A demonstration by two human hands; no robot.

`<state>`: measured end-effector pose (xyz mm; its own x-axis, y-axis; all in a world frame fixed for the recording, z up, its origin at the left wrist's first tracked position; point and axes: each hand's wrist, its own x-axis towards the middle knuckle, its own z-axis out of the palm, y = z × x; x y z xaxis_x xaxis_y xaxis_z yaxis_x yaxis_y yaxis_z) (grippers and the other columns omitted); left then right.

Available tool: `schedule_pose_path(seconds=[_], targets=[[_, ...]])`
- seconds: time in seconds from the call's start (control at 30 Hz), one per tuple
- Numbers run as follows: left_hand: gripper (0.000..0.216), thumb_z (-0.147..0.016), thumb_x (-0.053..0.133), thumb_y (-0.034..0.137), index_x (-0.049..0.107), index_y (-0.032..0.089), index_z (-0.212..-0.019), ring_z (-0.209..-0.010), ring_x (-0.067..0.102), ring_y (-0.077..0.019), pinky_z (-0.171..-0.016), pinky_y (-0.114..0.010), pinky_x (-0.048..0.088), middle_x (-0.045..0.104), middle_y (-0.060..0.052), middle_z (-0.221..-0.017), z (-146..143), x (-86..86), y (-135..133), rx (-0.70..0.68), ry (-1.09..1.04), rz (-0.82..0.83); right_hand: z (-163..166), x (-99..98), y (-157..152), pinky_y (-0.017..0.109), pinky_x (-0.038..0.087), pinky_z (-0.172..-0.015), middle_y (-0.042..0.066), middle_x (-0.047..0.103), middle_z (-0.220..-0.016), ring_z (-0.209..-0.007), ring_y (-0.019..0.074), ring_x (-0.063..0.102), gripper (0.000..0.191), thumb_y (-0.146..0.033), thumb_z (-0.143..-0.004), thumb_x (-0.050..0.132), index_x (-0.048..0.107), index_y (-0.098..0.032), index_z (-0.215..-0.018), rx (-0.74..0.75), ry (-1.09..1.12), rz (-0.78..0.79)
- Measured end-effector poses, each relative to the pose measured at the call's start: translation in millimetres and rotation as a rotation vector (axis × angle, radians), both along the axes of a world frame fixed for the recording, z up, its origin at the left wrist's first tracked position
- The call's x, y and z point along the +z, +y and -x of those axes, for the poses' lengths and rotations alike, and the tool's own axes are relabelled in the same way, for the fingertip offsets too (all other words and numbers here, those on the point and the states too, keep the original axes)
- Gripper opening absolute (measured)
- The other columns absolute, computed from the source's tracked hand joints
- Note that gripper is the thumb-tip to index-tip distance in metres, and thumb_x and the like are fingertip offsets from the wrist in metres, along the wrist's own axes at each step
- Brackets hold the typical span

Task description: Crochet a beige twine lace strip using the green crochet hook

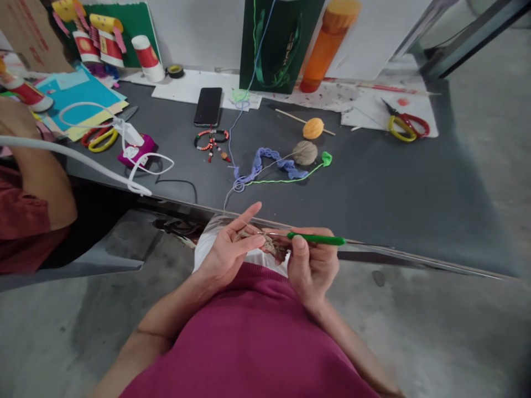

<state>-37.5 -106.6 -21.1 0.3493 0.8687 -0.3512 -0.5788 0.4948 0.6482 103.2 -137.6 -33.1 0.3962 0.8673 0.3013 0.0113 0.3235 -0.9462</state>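
Observation:
My right hand [312, 260] is closed round a crochet hook with a green handle [317, 239], held level just below the table's near edge. My left hand [229, 245] pinches a small beige crochet piece [271, 245] at the hook's tip, with its index finger stretched out. A thin beige strand runs up from the piece to a beige yarn ball [305, 152] on the dark table [373, 182]. Beside that ball lie a lilac crochet strip [265, 163] and a green yarn strand [286, 179].
An orange yarn ball on a stick [312, 128], a black phone [208, 106], a beaded bracelet [211, 141], red-yellow scissors [404, 126], a green bag [276, 44] and an orange tube [329, 41] are on the table. Another person's arm [37, 171] rests at left by white cables and paper crafts.

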Motion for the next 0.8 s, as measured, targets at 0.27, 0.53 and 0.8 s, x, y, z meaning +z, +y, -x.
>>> schedule_pose_path(seconds=[0.27, 0.53, 0.8], targets=[[0.057, -0.066, 0.095, 0.016, 0.081, 0.024, -0.120, -0.072, 0.069, -0.0115, -0.084, -0.030, 0.055, 0.069, 0.007, -0.071, 2.9, 1.6, -0.3, -0.048, -0.027, 0.028, -4.5, -5.8, -1.7, 0.030, 0.058, -0.044, -0.001, 0.076, -0.073, -0.052, 0.0193, 0.074, 0.014, -0.045, -0.105, 0.059, 0.060, -0.031, -0.103, 0.132, 0.156, 0.116], [0.065, -0.064, 0.099, 0.023, 0.080, 0.026, -0.125, -0.064, 0.065, -0.0105, -0.071, -0.028, 0.054, 0.067, 0.008, -0.068, -1.5, 2.1, -3.6, 0.021, 0.043, -0.051, -7.1, -15.8, -9.4, 0.030, 0.059, -0.048, 0.002, 0.081, -0.085, -0.060, 0.0184, 0.074, 0.005, -0.027, -0.099, 0.070, 0.071, -0.029, -0.103, 0.022, -0.084, -0.104], [0.073, -0.067, 0.096, 0.023, 0.073, 0.024, -0.137, -0.060, 0.064, -0.0094, -0.068, -0.026, 0.054, 0.066, 0.008, -0.068, 0.7, 3.8, -3.4, -0.029, 0.050, -0.080, -8.3, -20.2, -15.0, 0.028, 0.057, -0.045, 0.001, 0.081, -0.089, -0.052, 0.0151, 0.069, 0.004, -0.031, -0.102, 0.066, 0.069, -0.031, -0.106, 0.038, -0.005, -0.030]])
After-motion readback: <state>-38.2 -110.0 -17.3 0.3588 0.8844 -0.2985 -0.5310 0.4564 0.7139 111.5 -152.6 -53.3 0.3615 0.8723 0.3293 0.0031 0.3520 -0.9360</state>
